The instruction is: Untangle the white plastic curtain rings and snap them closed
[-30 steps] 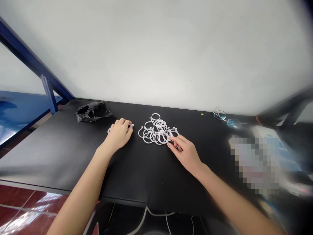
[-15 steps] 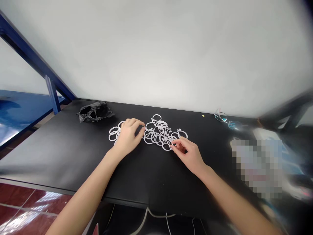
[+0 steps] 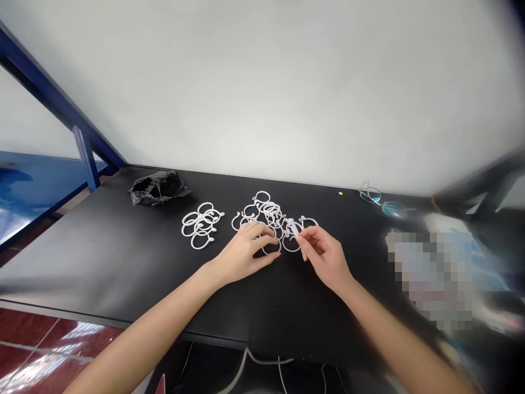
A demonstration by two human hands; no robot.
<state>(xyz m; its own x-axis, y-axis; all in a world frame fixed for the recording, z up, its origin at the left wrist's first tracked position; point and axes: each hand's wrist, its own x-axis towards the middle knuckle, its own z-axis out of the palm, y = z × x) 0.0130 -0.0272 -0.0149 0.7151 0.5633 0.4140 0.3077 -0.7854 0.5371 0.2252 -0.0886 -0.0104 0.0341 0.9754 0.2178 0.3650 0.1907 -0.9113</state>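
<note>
A loose heap of white plastic rings (image 3: 268, 213) lies in the middle of the black table (image 3: 102, 257). A smaller group of several white rings (image 3: 200, 224) sits apart to its left. My left hand (image 3: 246, 254) rests on the near edge of the heap, fingers curled onto a ring (image 3: 271, 247). My right hand (image 3: 324, 254) pinches another white ring (image 3: 292, 232) at the heap's right side, thumb and fingers closed on it.
A crumpled black plastic bag (image 3: 158, 187) lies at the table's back left. Glasses (image 3: 379, 201) lie at the back right near the wall. A blurred-out object (image 3: 435, 273) sits at the right. Blue metal framing (image 3: 82, 153) stands to the left. Cables (image 3: 262, 366) hang below the table's front edge.
My left hand left the small ring group at the left and moved right onto the main heap. My right hand shifted slightly and lifted a ring in a pinch.
</note>
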